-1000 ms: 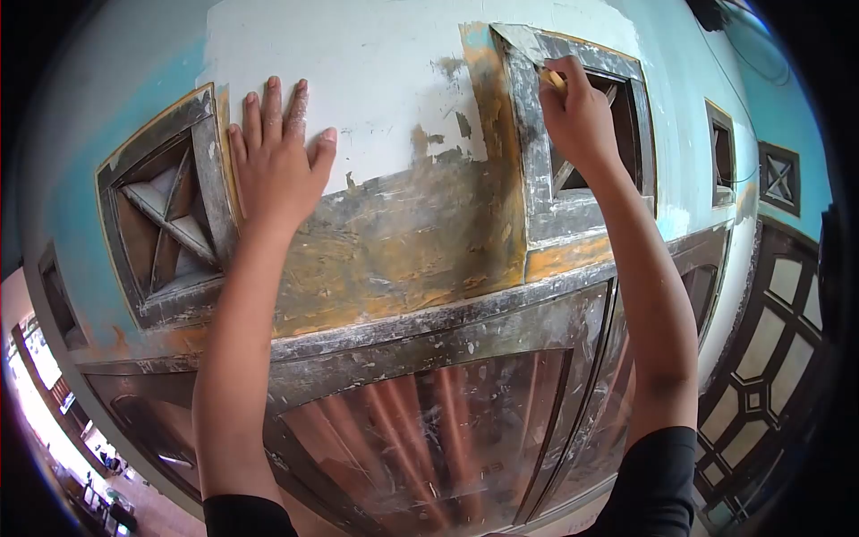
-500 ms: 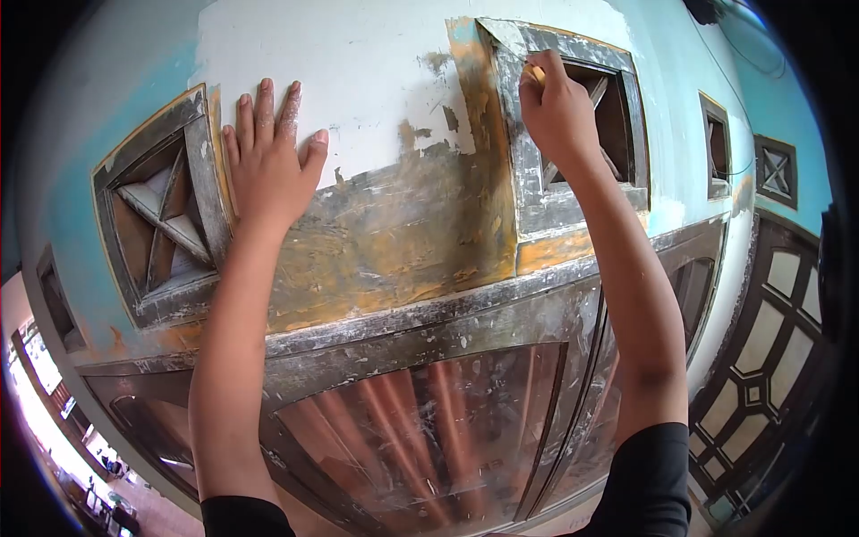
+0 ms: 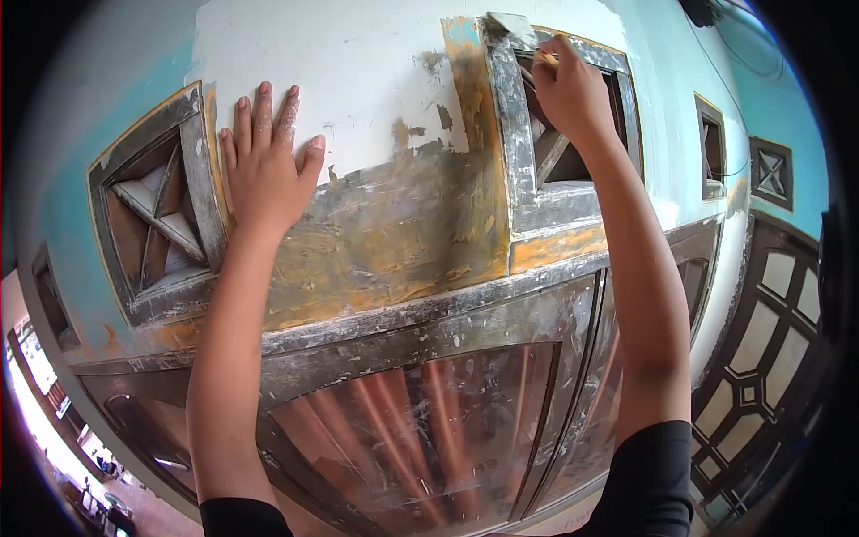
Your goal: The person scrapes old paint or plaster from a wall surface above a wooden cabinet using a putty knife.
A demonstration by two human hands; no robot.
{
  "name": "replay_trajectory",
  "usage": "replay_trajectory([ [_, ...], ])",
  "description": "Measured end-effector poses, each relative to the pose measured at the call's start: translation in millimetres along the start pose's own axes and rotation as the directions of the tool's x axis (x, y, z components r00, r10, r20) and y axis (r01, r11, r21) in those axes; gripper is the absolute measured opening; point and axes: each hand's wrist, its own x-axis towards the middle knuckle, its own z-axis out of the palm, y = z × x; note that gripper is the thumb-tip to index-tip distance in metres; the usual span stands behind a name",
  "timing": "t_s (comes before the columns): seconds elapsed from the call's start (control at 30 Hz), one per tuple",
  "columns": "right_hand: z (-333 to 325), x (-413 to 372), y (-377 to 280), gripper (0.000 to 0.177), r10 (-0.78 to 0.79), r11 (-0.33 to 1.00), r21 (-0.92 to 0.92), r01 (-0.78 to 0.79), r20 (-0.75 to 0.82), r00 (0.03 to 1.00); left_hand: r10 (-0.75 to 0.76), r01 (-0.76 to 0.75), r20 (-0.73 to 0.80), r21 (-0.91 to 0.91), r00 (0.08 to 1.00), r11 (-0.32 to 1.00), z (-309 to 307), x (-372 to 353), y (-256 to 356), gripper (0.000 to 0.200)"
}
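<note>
My left hand [image 3: 267, 183] lies flat on the wall with its fingers spread, partly over white-coated wall [image 3: 358, 98] and partly over the bare, stained patch [image 3: 385, 237]. White residue shows on its fingers. In my right hand [image 3: 577, 97] is a scraper [image 3: 513, 29] with a wide, pale blade and a yellowish handle, mostly hidden in my grip. The blade overlaps the upper left corner of a worn, paint-flecked vent frame [image 3: 528, 134] with crossed slats. Beside that frame runs an orange-brown strip [image 3: 479, 161] of exposed wall.
Another crossed-slat vent [image 3: 157, 215] sits left of my left hand. Below, a dark wooden ledge [image 3: 403, 313] spans the wall above glazed panels [image 3: 420, 430] with reddish curtains. A panelled door [image 3: 761, 358] stands at right, with cables [image 3: 747, 54] on the wall above.
My right hand has moved slightly right with the scraper, and the blade has tilted and risen at the frame's upper left corner. My left hand stays flat on the wall.
</note>
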Motion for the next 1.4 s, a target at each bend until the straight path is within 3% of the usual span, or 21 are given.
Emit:
replay_trajectory([
  [0.33, -3.0, 21.6, 14.5, 0.030, 0.006, 0.997, -0.072, -0.005, 0.011, 1.000, -0.010, 0.010, 0.015, 0.009, 1.000, 1.000, -0.8, -0.1, 3.3, 0.063],
  [0.4, 3.9, 32.9, 23.0, 0.029, -0.054, 0.996, -0.075, 0.051, -0.042, 0.998, -0.008, 0.008, 0.010, 0.005, 1.000, 1.000, 0.6, -2.5, 3.0, 0.063],
  [0.53, -1.4, 29.2, 25.8, 0.029, -0.004, 0.996, -0.092, 0.004, 0.004, 1.000, -0.007, 0.007, 0.006, -0.006, 1.000, 1.000, -1.4, -11.5, 13.5, 0.064],
  [0.6, 7.8, 31.3, 32.5, 0.029, -0.064, 0.995, -0.077, 0.061, -0.038, 0.997, -0.006, 0.006, 0.022, 0.004, 1.000, 1.000, -3.1, -13.9, 19.1, 0.065],
  [1.13, 12.3, 40.5, 40.1, 0.027, -0.027, 0.999, -0.036, 0.026, -0.009, 1.000, -0.013, 0.013, 0.048, 0.006, 0.999, 1.000, -4.9, -12.4, 19.0, 0.064],
  [1.2, 15.6, 40.0, 40.6, 0.027, -0.125, 0.992, -0.041, 0.121, -0.101, 0.987, -0.009, 0.009, 0.046, 0.002, 0.999, 1.000, -5.2, -14.3, 18.7, 0.064],
  [1.4, 13.0, 43.9, 38.8, 0.029, -0.079, 0.995, -0.058, 0.077, -0.037, 0.996, -0.012, 0.011, 0.046, 0.011, 0.999, 1.000, -4.5, -14.1, 18.9, 0.064],
])
